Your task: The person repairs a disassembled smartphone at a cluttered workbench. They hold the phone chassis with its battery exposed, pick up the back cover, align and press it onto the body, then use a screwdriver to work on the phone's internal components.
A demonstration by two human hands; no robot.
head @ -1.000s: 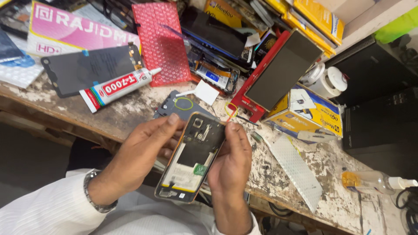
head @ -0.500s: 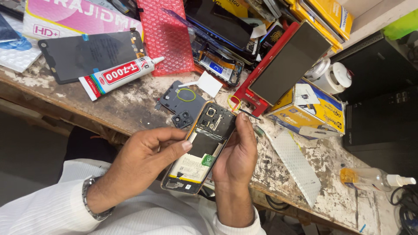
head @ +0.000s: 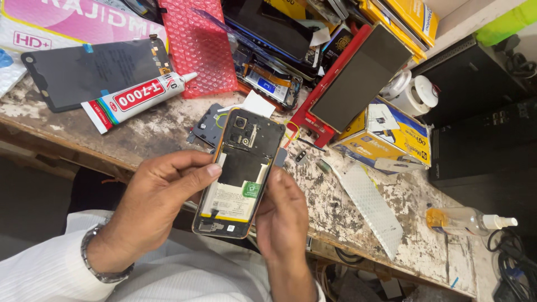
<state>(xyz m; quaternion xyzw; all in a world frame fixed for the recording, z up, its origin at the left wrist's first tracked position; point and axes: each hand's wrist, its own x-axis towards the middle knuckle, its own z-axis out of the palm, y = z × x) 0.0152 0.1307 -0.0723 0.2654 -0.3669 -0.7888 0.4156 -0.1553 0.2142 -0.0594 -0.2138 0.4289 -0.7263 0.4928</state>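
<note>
The phone (head: pixel 239 176) lies opened with its back off and battery showing, pinched at its edges between the left hand (head: pixel 162 207) and right hand (head: pixel 282 215), the dark cover (head: pixel 208 127) lying just beyond on the bench (head: pixel 391 223).

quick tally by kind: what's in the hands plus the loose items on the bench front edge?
Opened phone, back cover off, held in left hand and right hand: 1
Glue tube: 1
Loose dark screen panel: 1
Clear spray bottle: 1
Yellow-blue box: 1
Total: 5
</note>
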